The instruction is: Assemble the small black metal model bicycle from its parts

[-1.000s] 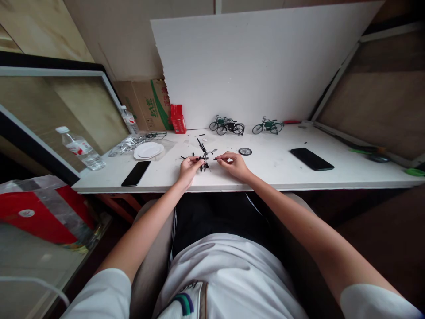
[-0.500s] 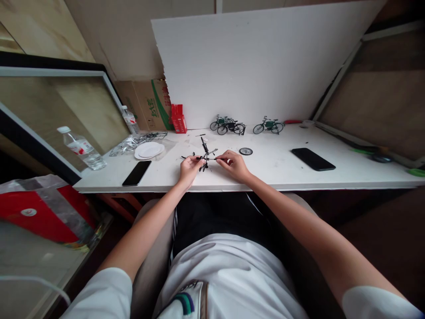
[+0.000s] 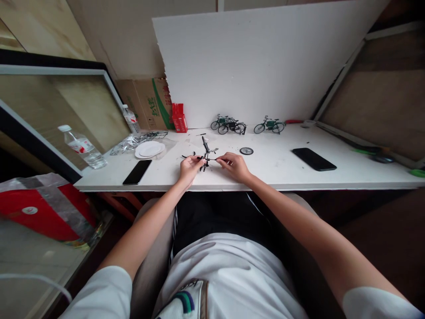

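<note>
A partly built black model bicycle (image 3: 206, 153) is held just above the white tabletop, near its front edge. My left hand (image 3: 191, 167) pinches it from the left, the fingertips hiding part of the frame. From the right, my right hand (image 3: 234, 165) is closed on a thin dark screwdriver (image 3: 213, 160), whose slim shaft reaches the bicycle. One loose spoked wheel (image 3: 246, 151) lies flat on the table beyond my right hand. Whether the screwdriver tip sits in a screw is too small to tell.
Several finished model bicycles (image 3: 269, 126) stand along the white board (image 3: 265, 62) at the back. Black phones lie left (image 3: 137, 172) and right (image 3: 314, 159). White discs (image 3: 150, 149), a small red box (image 3: 179, 118) and a water bottle (image 3: 83, 147) are on the left.
The view has shifted very slightly. Both hands keep their grip in nearly the same place at the bicycle.
</note>
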Demonstrator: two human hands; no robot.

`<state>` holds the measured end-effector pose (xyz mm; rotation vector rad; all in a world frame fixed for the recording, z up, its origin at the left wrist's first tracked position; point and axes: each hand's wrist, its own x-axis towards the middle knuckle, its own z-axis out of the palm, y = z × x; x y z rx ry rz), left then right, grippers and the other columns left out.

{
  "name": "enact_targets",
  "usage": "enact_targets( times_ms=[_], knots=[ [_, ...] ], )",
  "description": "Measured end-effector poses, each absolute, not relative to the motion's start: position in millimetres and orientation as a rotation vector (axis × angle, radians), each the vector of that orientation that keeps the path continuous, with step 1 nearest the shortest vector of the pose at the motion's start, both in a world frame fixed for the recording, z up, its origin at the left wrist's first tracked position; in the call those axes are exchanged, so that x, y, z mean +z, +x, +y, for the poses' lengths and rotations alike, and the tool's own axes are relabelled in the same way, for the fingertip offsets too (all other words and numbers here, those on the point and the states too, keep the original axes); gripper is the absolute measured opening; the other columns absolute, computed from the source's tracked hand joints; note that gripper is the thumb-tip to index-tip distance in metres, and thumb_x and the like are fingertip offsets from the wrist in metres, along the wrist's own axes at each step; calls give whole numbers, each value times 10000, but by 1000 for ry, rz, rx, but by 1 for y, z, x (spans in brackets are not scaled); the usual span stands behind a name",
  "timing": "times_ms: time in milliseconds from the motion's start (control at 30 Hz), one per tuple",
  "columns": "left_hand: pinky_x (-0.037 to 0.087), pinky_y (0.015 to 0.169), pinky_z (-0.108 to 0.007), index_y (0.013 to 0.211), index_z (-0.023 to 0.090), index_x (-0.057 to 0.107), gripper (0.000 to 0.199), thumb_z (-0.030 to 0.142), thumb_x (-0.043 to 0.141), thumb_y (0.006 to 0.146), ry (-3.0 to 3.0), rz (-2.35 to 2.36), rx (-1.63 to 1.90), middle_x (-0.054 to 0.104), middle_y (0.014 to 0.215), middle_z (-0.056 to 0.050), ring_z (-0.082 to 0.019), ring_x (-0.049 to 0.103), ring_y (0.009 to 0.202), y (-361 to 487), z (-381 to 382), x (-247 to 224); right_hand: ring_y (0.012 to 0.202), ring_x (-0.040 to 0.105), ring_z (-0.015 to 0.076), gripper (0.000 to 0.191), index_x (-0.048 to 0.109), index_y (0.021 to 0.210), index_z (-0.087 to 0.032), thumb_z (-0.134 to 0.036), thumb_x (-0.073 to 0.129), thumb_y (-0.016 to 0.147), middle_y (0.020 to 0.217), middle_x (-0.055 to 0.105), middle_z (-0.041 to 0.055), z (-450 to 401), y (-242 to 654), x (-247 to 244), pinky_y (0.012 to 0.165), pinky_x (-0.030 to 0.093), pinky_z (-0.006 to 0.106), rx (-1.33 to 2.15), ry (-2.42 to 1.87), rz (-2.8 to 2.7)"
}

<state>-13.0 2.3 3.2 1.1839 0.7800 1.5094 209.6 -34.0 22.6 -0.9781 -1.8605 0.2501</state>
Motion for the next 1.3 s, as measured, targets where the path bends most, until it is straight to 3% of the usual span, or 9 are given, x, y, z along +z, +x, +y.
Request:
enact_targets(
  times_ms=[300, 567, 767, 1000, 1133, 1300],
  knots=[
    [574, 912, -360, 906, 146, 685, 554, 402, 1026, 553, 1164, 772, 1501, 780, 887, -68, -181, 757, 829, -13, 2, 4, 659, 625, 181, 472, 803, 929, -191, -579, 571, 1065, 782, 735, 73, -36, 207, 22, 672, 480, 332, 111, -965, -1908],
    [578, 919, -360, 959, 148, 684, 537, 404, 1006, 614, 1185, 751, 1515, 791, 907, -73, -191, 767, 862, -12, 1, 4, 754, 651, 198, 465, 774, 1021, -190, -561, 504, 1094, 927, 753, 97, -35, 205, 19, 723, 493, 335, 73, -1013, -1932],
    [581, 937, -366, 1004, 148, 685, 554, 418, 999, 637, 1197, 737, 1498, 794, 917, -76, -193, 769, 869, -12, 1, 4, 774, 650, 219, 504, 675, 980, -195, -562, 362, 1127, 923, 738, 107, -37, 203, 23, 754, 463, 337, 120, -1183, -1971],
    [569, 1017, -408, 1043, 145, 710, 565, 358, 1006, 611, 1214, 754, 1446, 784, 1019, -96, -214, 758, 958, -13, 3, 3, 672, 621, 235, 449, 520, 1006, -249, -547, 212, 1142, 766, 687, 50, -43, 203, 25, 712, 431, 331, 270, -1288, -2022],
    [557, 1066, -431, 1124, 145, 736, 586, 319, 998, 630, 1258, 742, 1380, 786, 1103, -119, -237, 744, 1049, -15, 1, 5, 692, 623, 235, 429, 504, 1026, -241, -645, 373, 1085, 827, 701, 60, -41, 204, 23, 682, 404, 322, 242, -1260, -2049],
    [548, 1092, -450, 1127, 149, 770, 564, 315, 995, 637, 1328, 705, 1323, 785, 1186, -134, -258, 738, 1105, -16, -3, 9, 717, 636, 221, 534, 474, 1025, -245, -730, 670, 919, 833, 696, 32, -40, 202, 21, 674, 395, 303, 255, -1220, -2105]
  ],
)
